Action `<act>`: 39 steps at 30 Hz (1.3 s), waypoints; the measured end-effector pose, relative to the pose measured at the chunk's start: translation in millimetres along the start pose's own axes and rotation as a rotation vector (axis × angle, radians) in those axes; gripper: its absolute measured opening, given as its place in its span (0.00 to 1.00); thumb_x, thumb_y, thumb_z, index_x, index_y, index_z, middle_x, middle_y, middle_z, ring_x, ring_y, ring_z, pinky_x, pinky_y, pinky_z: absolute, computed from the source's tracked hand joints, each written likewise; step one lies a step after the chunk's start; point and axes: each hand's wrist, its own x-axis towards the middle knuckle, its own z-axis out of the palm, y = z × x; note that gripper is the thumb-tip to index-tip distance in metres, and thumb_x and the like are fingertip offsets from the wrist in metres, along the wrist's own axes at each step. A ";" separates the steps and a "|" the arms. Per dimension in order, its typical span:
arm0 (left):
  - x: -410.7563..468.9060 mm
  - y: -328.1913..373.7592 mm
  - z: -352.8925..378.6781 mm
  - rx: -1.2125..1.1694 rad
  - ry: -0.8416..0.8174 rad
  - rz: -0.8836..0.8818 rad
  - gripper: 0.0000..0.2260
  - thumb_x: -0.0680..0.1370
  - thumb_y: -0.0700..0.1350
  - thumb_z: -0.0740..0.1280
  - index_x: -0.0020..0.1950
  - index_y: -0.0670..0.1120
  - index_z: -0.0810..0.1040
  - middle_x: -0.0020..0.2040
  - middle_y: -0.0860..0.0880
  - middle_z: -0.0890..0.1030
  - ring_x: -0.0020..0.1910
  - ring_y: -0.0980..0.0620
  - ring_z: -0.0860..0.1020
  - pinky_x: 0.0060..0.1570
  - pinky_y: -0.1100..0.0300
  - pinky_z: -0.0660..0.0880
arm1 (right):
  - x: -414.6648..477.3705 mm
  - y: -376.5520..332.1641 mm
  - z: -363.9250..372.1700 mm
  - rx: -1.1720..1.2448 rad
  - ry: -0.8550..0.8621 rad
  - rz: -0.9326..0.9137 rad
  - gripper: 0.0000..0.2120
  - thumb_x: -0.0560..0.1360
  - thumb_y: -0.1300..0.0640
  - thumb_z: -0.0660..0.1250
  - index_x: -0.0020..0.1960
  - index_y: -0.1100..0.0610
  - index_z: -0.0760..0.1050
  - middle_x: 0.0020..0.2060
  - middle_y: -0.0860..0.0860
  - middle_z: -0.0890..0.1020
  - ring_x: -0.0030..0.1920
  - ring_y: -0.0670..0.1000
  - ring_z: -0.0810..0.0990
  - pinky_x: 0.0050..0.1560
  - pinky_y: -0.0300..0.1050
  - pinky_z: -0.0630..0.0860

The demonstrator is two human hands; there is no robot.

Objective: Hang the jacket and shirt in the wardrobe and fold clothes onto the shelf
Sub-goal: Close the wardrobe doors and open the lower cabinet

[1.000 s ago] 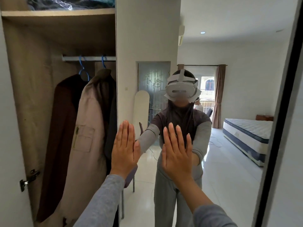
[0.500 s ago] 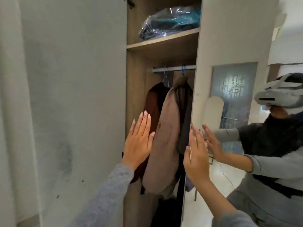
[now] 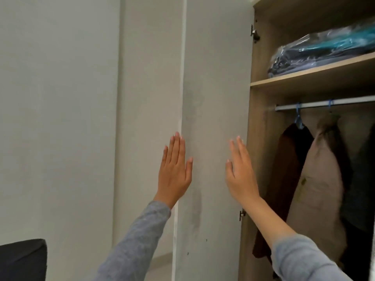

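The wardrobe stands open on the right. A brown garment (image 3: 286,179) and a beige jacket (image 3: 318,191) hang from blue hangers on the metal rail (image 3: 324,104). Folded clothes in a clear plastic bag (image 3: 322,51) lie on the wooden shelf (image 3: 304,75) above the rail. My left hand (image 3: 175,171) is raised flat, fingers together and upward, in front of the grey open door (image 3: 213,98). My right hand (image 3: 241,175) is raised flat too, near the door's hinge edge. Both hands hold nothing.
A plain grey wall (image 3: 60,118) fills the left half. A dark piece of furniture (image 3: 22,260) shows at the bottom left corner. Two metal hinges (image 3: 254,35) sit on the wardrobe's left side panel. A dark garment (image 3: 363,189) hangs at the far right.
My view has swung left, away from the mirrored door; the reflected person is out of sight. Both flat hands now lie before the grey door instead of the hanging clothes.
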 end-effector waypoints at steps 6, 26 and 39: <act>-34.6 -45.4 17.0 -0.231 -0.125 -0.158 0.26 0.82 0.52 0.45 0.75 0.44 0.41 0.77 0.51 0.42 0.75 0.59 0.40 0.72 0.66 0.38 | 30.1 -73.8 54.4 0.000 -0.039 -0.122 0.24 0.83 0.56 0.49 0.77 0.52 0.47 0.77 0.46 0.48 0.75 0.40 0.42 0.66 0.25 0.37; -67.6 17.9 31.4 -1.409 -0.868 -0.716 0.36 0.73 0.71 0.46 0.77 0.55 0.52 0.75 0.57 0.55 0.74 0.57 0.55 0.73 0.57 0.52 | 20.4 -60.4 44.2 -0.764 -0.059 -0.344 0.21 0.74 0.62 0.56 0.63 0.69 0.73 0.68 0.60 0.70 0.72 0.55 0.64 0.74 0.40 0.53; -90.6 178.2 61.5 -1.436 -0.817 -0.281 0.26 0.82 0.57 0.47 0.75 0.58 0.37 0.76 0.59 0.36 0.73 0.63 0.39 0.72 0.59 0.42 | -32.7 27.6 -86.3 -0.666 0.111 -0.040 0.16 0.77 0.60 0.56 0.56 0.65 0.78 0.70 0.56 0.68 0.74 0.52 0.61 0.70 0.33 0.57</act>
